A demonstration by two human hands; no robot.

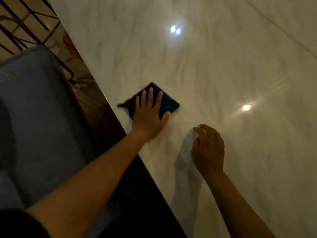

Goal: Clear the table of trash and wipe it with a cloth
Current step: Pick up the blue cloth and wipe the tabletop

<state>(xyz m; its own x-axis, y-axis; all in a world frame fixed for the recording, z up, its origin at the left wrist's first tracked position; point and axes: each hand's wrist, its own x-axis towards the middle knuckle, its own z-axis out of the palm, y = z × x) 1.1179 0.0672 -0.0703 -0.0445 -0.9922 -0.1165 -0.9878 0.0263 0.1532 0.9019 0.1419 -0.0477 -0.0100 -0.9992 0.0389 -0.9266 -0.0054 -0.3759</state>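
Observation:
A folded dark blue cloth [169, 103] lies on the glossy pale marble table [214, 66], close to the table's left edge. My left hand [149, 114] presses flat on the cloth with straight, spread fingers. My right hand [208, 149] hovers just over the table to the right of it, fingers loosely curled and holding nothing. No trash shows on the visible part of the table.
The table's dark edge [118, 127] runs diagonally from upper left to lower right. A grey-blue cushioned seat [34, 109] stands left of it, with dark chair legs [25, 31] over a tiled floor behind. Lamp reflections glare on the tabletop.

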